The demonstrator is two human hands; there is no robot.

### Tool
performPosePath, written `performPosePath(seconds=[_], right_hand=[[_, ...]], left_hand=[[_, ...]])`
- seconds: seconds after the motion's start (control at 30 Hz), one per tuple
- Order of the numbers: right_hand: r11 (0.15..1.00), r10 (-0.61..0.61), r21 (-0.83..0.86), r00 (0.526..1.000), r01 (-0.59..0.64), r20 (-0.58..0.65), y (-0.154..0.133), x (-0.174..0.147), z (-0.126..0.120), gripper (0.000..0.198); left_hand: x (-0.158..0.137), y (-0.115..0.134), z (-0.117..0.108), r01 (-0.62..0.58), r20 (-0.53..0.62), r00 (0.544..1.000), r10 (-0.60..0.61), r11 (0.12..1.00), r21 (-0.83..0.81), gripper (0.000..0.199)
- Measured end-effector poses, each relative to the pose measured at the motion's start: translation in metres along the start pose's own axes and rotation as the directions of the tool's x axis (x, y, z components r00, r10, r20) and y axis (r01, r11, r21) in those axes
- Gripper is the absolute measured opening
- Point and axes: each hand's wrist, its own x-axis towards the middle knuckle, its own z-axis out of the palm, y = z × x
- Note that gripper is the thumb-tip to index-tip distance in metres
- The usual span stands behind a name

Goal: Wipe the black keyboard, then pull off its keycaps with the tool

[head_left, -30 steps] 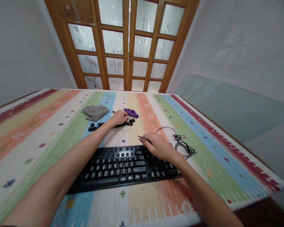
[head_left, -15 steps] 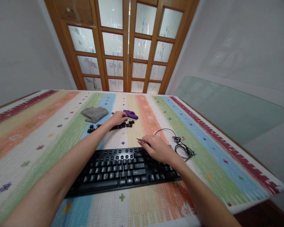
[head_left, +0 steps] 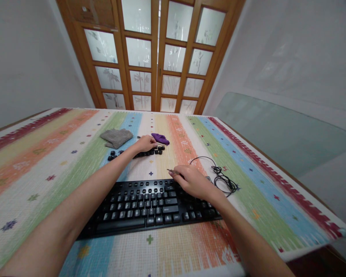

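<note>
A black keyboard (head_left: 138,209) lies across the front of the table, with a row of small bare posts along its top edge where keys are off. My left hand (head_left: 146,143) reaches past it to a group of loose black keycaps (head_left: 158,151), fingertips pinched low among them. Whatever those fingertips hold is too small to make out. A thin light stick (head_left: 160,145) lies beside them. My right hand (head_left: 189,180) hovers over the keyboard's upper right part, closed around a slim metal tool (head_left: 173,171) whose tip points left. That hand hides the keys beneath it.
Behind the keycaps lie a folded grey cloth (head_left: 117,137) and a purple cloth (head_left: 160,139). A coiled black cable (head_left: 225,182) rests right of the keyboard. A striped tablecloth (head_left: 127,250) covers the table, and wooden glass-paned doors (head_left: 158,57) stand beyond.
The view has shifted very slightly. Both hands keep nearly the same place and grip, the left among the keycaps and the right over the keyboard with the slim metal tool.
</note>
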Motion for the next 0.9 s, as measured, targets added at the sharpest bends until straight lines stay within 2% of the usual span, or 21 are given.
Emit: performPosePath(seconds=[0.27, 0.5, 0.63, 0.77, 0.9], right_hand=[[1.000, 0.015, -0.022, 1.000, -0.015, 0.013, 0.000, 0.000, -0.001, 0.032], [0.997, 0.041, -0.063, 0.999, -0.039, 0.033, 0.008, -0.004, -0.008, 0.031], [0.997, 0.040, -0.069, 0.997, -0.036, 0.063, 0.010, -0.006, -0.012, 0.025], [0.998, 0.032, -0.062, 0.990, -0.024, 0.138, 0.008, -0.008, -0.011, 0.021], [0.990, 0.081, -0.132, 0.969, -0.051, 0.233, 0.006, -0.008, -0.006, 0.027]], left_hand=[[-0.001, 0.004, -0.001, -0.005, -0.023, 1.000, 0.005, 1.000, -0.007, 0.022], [-0.016, 0.011, -0.015, -0.025, -0.100, 0.995, 0.021, 0.999, -0.039, 0.025], [-0.047, 0.027, -0.021, -0.098, -0.116, 0.989, 0.088, 0.992, -0.083, 0.022], [-0.093, 0.049, -0.019, -0.242, 0.006, 0.969, 0.246, 0.956, -0.169, 0.019], [-0.131, 0.070, -0.014, -0.310, 0.130, 0.933, 0.334, 0.934, -0.177, 0.017]])
